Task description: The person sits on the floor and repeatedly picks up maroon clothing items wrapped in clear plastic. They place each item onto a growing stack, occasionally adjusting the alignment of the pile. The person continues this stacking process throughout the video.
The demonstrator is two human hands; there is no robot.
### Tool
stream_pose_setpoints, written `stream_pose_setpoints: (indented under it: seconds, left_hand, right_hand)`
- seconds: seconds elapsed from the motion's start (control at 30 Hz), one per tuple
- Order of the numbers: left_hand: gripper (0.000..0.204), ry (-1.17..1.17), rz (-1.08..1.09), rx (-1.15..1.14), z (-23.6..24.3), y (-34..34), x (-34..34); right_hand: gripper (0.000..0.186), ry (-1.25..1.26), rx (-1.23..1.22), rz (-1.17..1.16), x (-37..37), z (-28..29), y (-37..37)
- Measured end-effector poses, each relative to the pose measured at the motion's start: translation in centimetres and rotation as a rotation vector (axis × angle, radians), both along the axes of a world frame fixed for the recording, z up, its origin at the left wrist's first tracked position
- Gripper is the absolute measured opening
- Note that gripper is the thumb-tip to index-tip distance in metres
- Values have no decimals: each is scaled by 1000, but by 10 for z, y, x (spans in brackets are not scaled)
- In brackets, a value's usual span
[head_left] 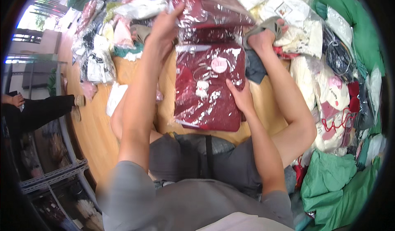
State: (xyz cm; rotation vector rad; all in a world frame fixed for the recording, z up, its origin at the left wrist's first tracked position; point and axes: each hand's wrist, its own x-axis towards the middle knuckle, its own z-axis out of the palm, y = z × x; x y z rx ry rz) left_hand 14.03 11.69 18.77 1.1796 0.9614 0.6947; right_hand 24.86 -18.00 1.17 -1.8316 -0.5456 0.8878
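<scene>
Between my legs is a dark red folded garment in a clear plastic bag (210,103), with a round pale pink tag and a small white figure on its front. My right hand (243,96) grips its right edge, thumb on top and the other fingers hidden underneath. Farther off, a second bagged dark red garment (218,15) is raised and tilted, its upper part smeared by motion. My left hand (164,27) pinches its left edge with the thumb over the plastic. More dark red bagged cloth (210,35) shows between the two.
Bagged clothes (284,8) are heaped at the far side and down the right. Green sacks (329,181) lie at right. Wire shelving (53,175) stands at left, where another person's leg (45,111) and hand show. My sandalled feet flank the garments on the wooden floor (94,120).
</scene>
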Motion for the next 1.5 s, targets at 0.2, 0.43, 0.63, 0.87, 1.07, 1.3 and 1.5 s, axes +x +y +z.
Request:
stream_pose_setpoints:
  seconds: [0.2, 0.43, 0.63, 0.87, 1.07, 1.3, 1.5]
  left_hand:
    - [45, -163, 8, -64, -14, -97, -108]
    - [55, 179, -177, -375, -115, -185, -181]
    - [56, 319, -256, -224, -75, -195, -189]
    - [55, 493, -528, -175, -64, -205, -213]
    - [69, 775, -371, 121, -79, -146, -213]
    - [79, 519, -225, 68, -111, -143, -147]
    - [74, 383, -191, -85, -119, -128, -132]
  right_hand:
    - [75, -3, 61, 61, -12, 12, 16]
    - [52, 537, 284, 21, 9, -119, -8]
    - [58, 125, 198, 57, 4, -101, 4]
    - [70, 53, 226, 82, 3, -96, 7]
    - [81, 339, 305, 78, 21, -85, 7]
    - [92, 726, 255, 158, 22, 24, -2]
    - [92, 111, 72, 164, 5, 19, 8]
